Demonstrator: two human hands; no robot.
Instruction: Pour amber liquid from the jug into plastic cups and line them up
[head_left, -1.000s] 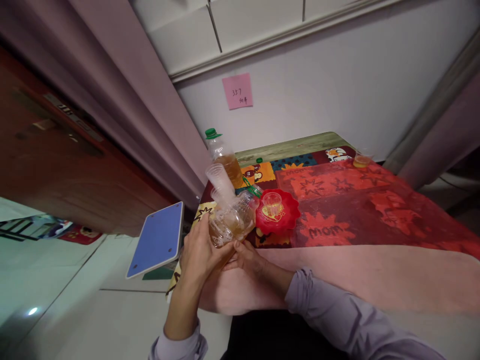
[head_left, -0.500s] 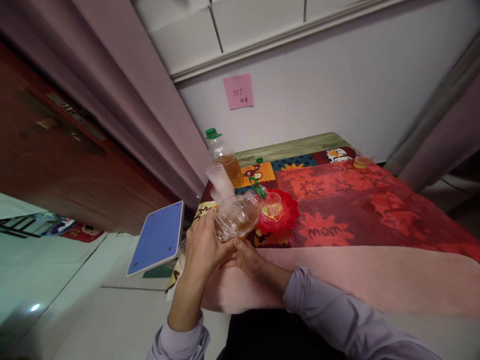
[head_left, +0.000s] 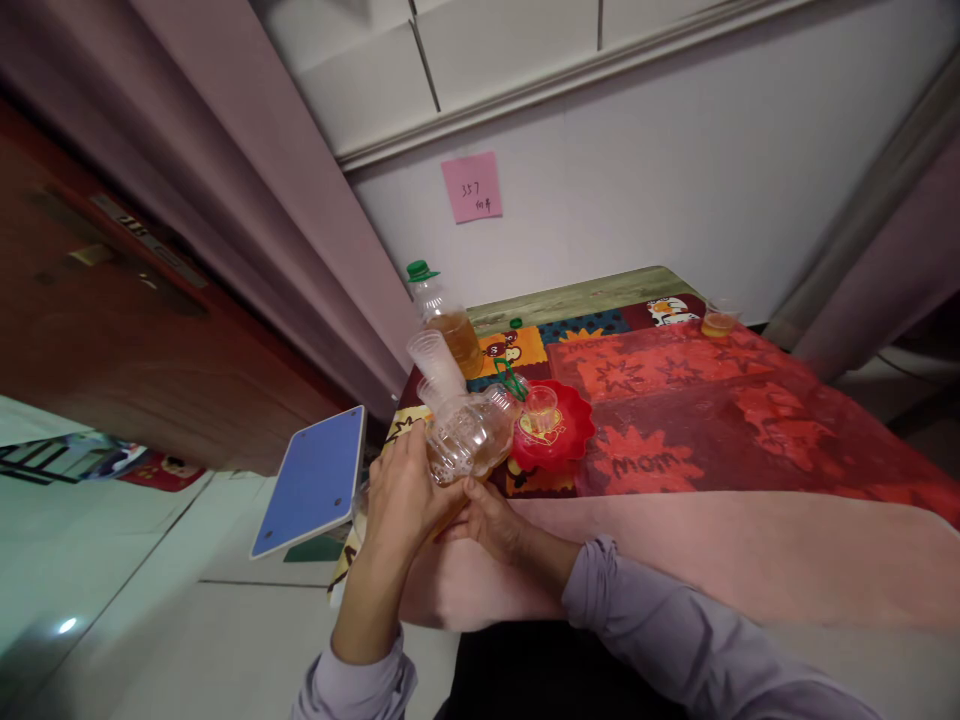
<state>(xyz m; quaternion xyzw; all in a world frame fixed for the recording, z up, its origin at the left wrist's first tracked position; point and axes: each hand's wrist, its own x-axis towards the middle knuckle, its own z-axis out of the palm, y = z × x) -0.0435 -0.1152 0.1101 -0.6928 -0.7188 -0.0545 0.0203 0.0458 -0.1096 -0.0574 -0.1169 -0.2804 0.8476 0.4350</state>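
Note:
A clear plastic bottle [head_left: 469, 436] with amber liquid and bubbles lies tilted in both my hands, its mouth toward the right. My left hand [head_left: 399, 492] is wrapped round its base and side. From beneath, my right hand [head_left: 491, 521] grips the same bottle, its fingers partly hidden. At the mouth hangs a green handle [head_left: 510, 380]. A clear plastic cup [head_left: 541, 408] sits on the red scalloped plate [head_left: 579, 426], just past the bottle's mouth. Behind the bottle leans a stack of clear plastic cups [head_left: 433, 362].
A second bottle [head_left: 456, 335] with a green cap stands at the back left, near a small green cap [head_left: 516, 323]. Far right, a cup [head_left: 719, 318] holds some amber liquid. A blue board [head_left: 311, 480] juts out beside the table's left edge.
The whole view has shifted slightly. Both hands keep their grip on the tilted bottle, and the liquid in it looks a little lower.

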